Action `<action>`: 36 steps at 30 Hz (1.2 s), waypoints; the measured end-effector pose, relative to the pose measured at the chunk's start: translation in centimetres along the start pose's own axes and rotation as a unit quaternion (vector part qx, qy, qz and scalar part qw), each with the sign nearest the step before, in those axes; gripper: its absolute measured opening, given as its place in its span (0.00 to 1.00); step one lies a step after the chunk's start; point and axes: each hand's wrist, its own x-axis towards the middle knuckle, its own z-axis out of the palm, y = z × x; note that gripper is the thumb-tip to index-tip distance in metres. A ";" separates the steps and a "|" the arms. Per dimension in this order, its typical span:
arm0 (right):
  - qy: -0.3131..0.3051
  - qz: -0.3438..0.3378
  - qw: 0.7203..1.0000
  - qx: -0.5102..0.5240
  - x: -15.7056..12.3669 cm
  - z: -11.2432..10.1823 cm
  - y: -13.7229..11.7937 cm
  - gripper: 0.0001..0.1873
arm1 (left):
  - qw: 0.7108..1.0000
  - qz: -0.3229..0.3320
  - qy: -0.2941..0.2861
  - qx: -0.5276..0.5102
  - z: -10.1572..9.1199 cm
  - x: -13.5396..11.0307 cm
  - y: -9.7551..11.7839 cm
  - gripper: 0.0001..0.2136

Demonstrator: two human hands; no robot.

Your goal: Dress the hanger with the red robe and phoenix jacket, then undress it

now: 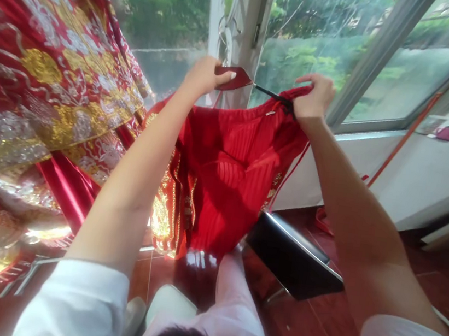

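Observation:
My left hand (205,79) is closed around a flat, dark red piece with a pointed end (238,79), thumb lying along its face. From that point a thin black bar (268,91) runs right into the bunched cloth under my right hand (316,98). The right fingers grip the upper right corner of a red garment (235,153), which hangs below both hands. Its inside shows pleated, cup-shaped panels, and gold trim (170,205) edges its left side. Whether the bar and the dark red piece form a hanger I cannot tell.
Embroidered red and gold garments (55,74) hang close on the left. Windows (315,42) stand ahead, with metal rings (228,28) by the frame. A black-topped seat (295,257) is at lower right. An orange pole (404,139) leans by the white wall.

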 end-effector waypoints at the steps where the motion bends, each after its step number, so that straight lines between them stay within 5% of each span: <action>1: 0.020 -0.025 0.999 -0.023 -0.2 0.1 -0.3 0.22 | 1.000 -0.004 0.002 -0.002 0.2 0.1 -0.1 0.13; 7: 0.099 -0.041 0.992 -0.063 -2.1 0.6 -2.4 0.18 | 1.000 -0.003 0.012 0.015 0.7 0.2 -0.5 0.19; 11: 0.065 0.015 0.992 -0.108 -2.1 0.9 -6.6 0.23 | 0.999 -0.011 0.003 0.042 0.6 0.1 -0.4 0.24; 14: 0.040 -0.007 0.991 -0.128 -3.6 2.3 -8.7 0.24 | 0.998 -0.014 0.017 0.052 0.7 0.0 -0.6 0.25; 20: -0.023 -0.051 0.989 -0.138 -9.1 7.3 -5.9 0.27 | 0.996 -0.003 0.070 0.051 1.1 0.2 -1.3 0.25; 23: -0.066 -0.113 0.985 -0.115 -9.6 6.9 -4.1 0.25 | 0.995 -0.004 0.076 0.060 1.1 -0.2 -0.7 0.24; 27: -0.072 -0.180 0.981 0.006 -5.7 2.3 -1.3 0.24 | 0.996 0.026 0.064 0.061 -0.8 -2.3 -0.6 0.25; 30: -0.054 -0.255 0.965 0.008 -0.4 -0.4 1.0 0.18 | 0.997 0.026 0.039 0.056 -3.4 -5.0 -2.8 0.25; 34: -0.238 -0.287 0.927 0.032 4.0 -0.5 2.2 0.12 | 0.993 -0.047 -0.101 0.025 -6.0 -7.8 -7.0 0.20; 36: -0.305 -0.273 0.911 0.055 4.2 0.0 2.3 0.14 | 0.989 -0.081 -0.122 0.012 -6.3 -8.6 -8.0 0.18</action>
